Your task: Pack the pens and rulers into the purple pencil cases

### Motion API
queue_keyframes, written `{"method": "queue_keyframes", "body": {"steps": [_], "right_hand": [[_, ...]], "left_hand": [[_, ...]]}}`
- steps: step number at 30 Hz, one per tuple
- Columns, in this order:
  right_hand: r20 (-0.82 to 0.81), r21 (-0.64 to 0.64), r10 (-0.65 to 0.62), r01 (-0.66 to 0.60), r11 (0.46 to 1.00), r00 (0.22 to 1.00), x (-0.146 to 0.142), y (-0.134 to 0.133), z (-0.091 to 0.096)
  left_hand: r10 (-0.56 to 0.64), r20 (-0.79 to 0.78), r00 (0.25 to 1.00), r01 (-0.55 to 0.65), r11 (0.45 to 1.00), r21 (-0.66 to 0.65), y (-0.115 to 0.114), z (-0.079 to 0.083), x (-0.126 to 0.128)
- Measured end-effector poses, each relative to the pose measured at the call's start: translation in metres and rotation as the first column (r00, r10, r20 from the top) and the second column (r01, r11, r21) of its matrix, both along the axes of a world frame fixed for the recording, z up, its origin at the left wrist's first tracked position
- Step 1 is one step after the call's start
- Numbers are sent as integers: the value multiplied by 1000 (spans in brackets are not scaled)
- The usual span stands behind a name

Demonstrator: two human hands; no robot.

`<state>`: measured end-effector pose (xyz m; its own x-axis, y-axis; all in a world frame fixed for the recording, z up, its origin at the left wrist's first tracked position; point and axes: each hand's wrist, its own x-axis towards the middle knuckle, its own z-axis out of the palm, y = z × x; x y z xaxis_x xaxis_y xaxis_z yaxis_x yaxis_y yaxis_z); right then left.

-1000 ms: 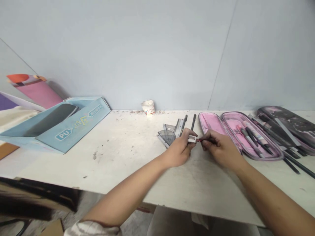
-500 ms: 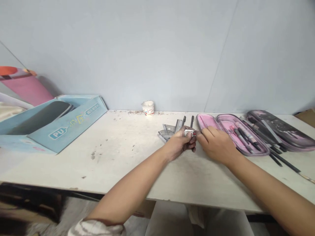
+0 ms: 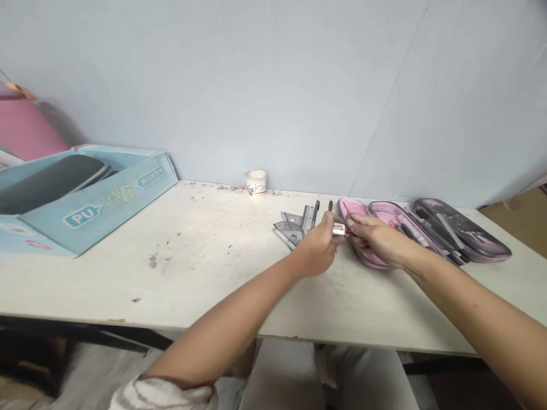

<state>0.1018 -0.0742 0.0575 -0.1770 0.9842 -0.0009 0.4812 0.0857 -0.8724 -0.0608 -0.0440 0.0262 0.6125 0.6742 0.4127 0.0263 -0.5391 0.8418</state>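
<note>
My left hand [image 3: 318, 246] is closed on a small white pencil sharpener [image 3: 339, 229], whose metal blade faces up. From the right, my right hand [image 3: 376, 236] pinches a thin red pencil [image 3: 348, 232]; its end meets the sharpener, and most of it is hidden in my fingers. Both hands are close together above the table. Just left of them lie clear set squares and a protractor [image 3: 293, 229], with a ruler [image 3: 307, 217] and a dark pen [image 3: 315, 212]. Behind my right hand, a pink-lined pencil case [image 3: 355, 206] lies open with pens inside.
A paper cup [image 3: 256, 183] stands by the wall among shavings. To the left is a light blue box [image 3: 115, 199] with a dark object in it. On the right, dark pens and a ruler [image 3: 448, 232] lie beside a black patterned case [image 3: 474, 230].
My right hand has turned over, so the thumb now shows on top. My left hand has rolled, leaving the sharpener more exposed. The camera view has shifted slightly.
</note>
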Motion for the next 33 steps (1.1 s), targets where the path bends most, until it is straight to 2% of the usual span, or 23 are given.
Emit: {"method": "queue_keyframes", "body": {"steps": [2,3,4,6,7,8,9,11,12,13,14,15,17,19,21,24,26,28,30,32,33], "right_hand": [[-151,-178,9,-37,983,988,1,-1,-2],[-150,-183,-11,-17,983,989,0,-1,-3],[-96,-122,-42,30,992,994,-2,-2,-4],[150,154,-151,128,980,977,-7,-4,-5],[310,331,-222,114,937,924,-8,-4,-5],[462,492,-291,30,870,838,-9,-5,-5],[587,607,-352,-109,787,729,-8,-6,-4],[716,686,-457,-413,599,528,-4,-8,-1],[732,681,-499,-520,515,464,-2,-8,-1],[731,673,-533,-580,459,426,0,-8,-1],[722,674,-559,-596,436,408,1,-7,-1],[715,683,-572,-575,450,403,0,-7,-2],[704,710,-563,-444,547,433,-5,-6,-3],[666,710,-522,-238,663,533,-12,-5,-4],[582,646,-443,-57,761,682,-19,-4,-2],[367,434,-221,43,900,903,-20,-2,4],[146,179,-65,38,983,987,-16,0,10],[-71,-101,8,-16,995,997,-11,3,15],[-172,-275,23,-70,959,985,-9,5,19],[-127,-271,9,-43,962,992,-11,7,19],[-46,-191,-9,0,982,999,-13,7,18]], "left_hand": [[6,-17,1000,-5,997,73,0,0,1],[7,-14,1000,-6,998,63,1,-1,2],[6,2,1000,-6,1000,14,2,-1,4],[-15,83,996,30,983,-183,5,-2,7],[-33,154,987,79,949,-304,6,-2,8],[-54,239,969,153,896,-417,6,-1,9],[-74,328,942,240,830,-503,6,0,9],[-107,470,876,402,701,-590,3,3,8],[-118,512,851,454,657,-602,1,5,7],[-127,533,836,481,636,-604,-1,7,7],[-131,538,833,485,640,-596,-3,8,6],[-128,532,837,469,668,-578,-4,8,6],[-119,483,867,393,760,-518,-4,8,5],[-102,396,913,286,850,-442,-1,7,3],[-76,271,960,175,914,-365,3,6,1],[-21,101,995,44,973,-225,6,4,-4],[12,32,999,-9,994,-113,6,3,-6],[51,-11,999,-51,999,3,5,2,-5],[89,-30,996,-86,992,92,4,0,-4],[112,-23,993,-110,990,90,5,-3,-1],[109,-3,994,-108,993,41,6,-4,1]]}}
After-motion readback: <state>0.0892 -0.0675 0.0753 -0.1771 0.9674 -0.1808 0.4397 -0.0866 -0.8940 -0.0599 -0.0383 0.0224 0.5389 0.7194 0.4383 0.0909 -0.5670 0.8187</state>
